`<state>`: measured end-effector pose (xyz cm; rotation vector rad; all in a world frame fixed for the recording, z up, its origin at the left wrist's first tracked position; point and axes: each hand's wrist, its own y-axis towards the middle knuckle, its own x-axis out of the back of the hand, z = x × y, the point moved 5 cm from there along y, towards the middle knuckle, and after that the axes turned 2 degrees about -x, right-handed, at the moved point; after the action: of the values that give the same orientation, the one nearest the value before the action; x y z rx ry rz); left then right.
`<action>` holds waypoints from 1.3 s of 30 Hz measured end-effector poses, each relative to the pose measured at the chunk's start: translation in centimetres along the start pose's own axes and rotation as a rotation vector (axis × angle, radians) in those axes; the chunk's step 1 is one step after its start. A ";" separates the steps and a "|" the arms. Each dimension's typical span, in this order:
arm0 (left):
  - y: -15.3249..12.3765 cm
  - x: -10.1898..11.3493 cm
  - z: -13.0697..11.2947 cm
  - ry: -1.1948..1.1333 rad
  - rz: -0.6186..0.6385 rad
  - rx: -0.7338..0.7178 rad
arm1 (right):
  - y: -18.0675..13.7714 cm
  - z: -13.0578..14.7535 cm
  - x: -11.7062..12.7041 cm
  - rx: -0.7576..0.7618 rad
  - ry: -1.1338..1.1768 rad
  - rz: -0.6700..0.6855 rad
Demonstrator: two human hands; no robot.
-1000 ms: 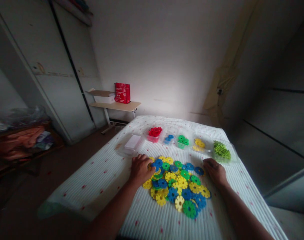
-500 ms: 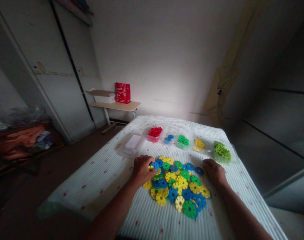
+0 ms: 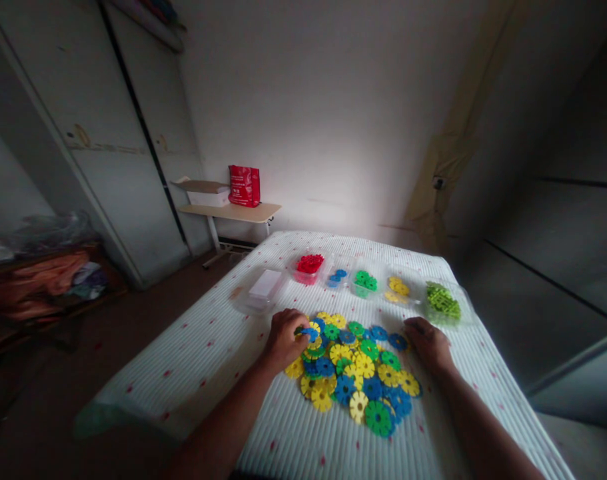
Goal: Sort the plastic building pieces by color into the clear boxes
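At the left edge of a loose pile of flower-shaped plastic discs (image 3: 364, 365), my left hand (image 3: 286, 339) is closed, pinching a blue notched disc (image 3: 310, 333) that tilts on edge. Other discs lie beneath and around its fingertips, partly covered. The pile mixes yellow, green and blue pieces, many overlapping. Across from it, my right hand (image 3: 430, 343) rests palm down on the sheet by the pile's right edge, fingers loosely bent and holding nothing I can see. A blue disc (image 3: 398, 342) is nearest to its fingertips.
Behind the pile stand clear tubs with red pieces (image 3: 310, 264), blue discs (image 3: 338, 277), green discs (image 3: 366, 283), yellow discs (image 3: 398, 287) and light-green pieces (image 3: 442, 300). A clear tray holds a white block (image 3: 266, 285) at left. A red bag (image 3: 244, 186) sits on a side table.
My left fingers have shifted slightly, and the blue disc at their tips has turned more edge-on. My right hand has stayed in place.
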<state>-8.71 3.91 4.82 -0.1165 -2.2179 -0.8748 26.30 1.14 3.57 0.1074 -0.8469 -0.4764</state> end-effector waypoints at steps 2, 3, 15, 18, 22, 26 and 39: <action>0.0 -0.1 0.2 -0.048 -0.009 -0.004 | 0.0 -0.1 0.0 0.005 0.004 0.001; 0.0 -0.1 0.4 -0.071 -0.013 -0.006 | 0.0 -0.2 -0.1 0.005 0.004 0.002; 1.1 0.8 0.1 -0.498 -0.011 0.064 | 0.2 -0.7 -0.5 0.032 0.016 0.023; 2.4 0.5 0.6 -0.546 0.076 0.209 | 0.2 -0.8 -0.7 0.043 0.025 0.042; 5.2 -0.9 1.6 -0.667 0.095 0.472 | 0.3 -0.8 -0.7 0.028 0.025 0.036; 10.0 -2.6 1.8 -0.684 0.032 0.538 | 0.2 -0.6 -0.6 0.041 0.043 0.020; 11.2 -5.0 1.5 -0.467 0.059 0.439 | 0.1 -0.1 -0.5 0.054 0.043 0.044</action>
<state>-2.35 14.29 6.99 -0.1896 -2.7718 -0.3294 26.14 1.40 3.15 0.1483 -0.8184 -0.4087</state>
